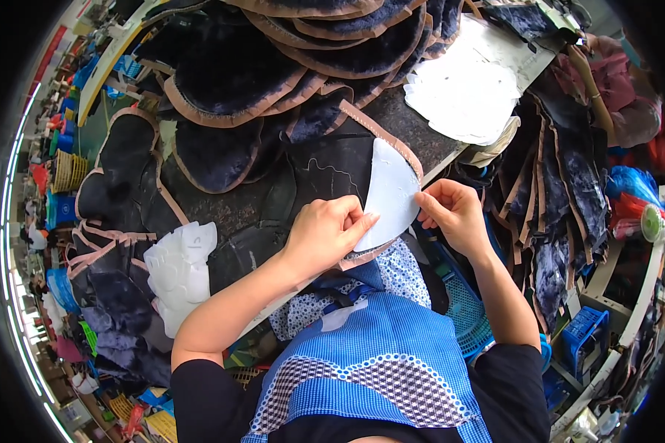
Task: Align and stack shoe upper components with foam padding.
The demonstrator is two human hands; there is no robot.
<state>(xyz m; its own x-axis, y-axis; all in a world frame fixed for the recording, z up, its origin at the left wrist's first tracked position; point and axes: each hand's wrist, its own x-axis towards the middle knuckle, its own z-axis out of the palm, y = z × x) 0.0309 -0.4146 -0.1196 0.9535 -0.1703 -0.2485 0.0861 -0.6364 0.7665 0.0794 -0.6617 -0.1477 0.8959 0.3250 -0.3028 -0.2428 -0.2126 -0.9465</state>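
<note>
Mid-frame, my curled left hand (334,230) pins the white pad (389,193), right hand (452,215) pinching brown trim (386,134): likely aligning; next needs flush edges.

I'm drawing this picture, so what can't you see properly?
All in the head view:
- Palm of the left hand: hidden by its back.
- Dark fabric beneath the pale panel: covered by it.
- Top of the dark pad stack: cut off by the upper edge.
- Left-rim clutter: partly too small and blurred.
</note>
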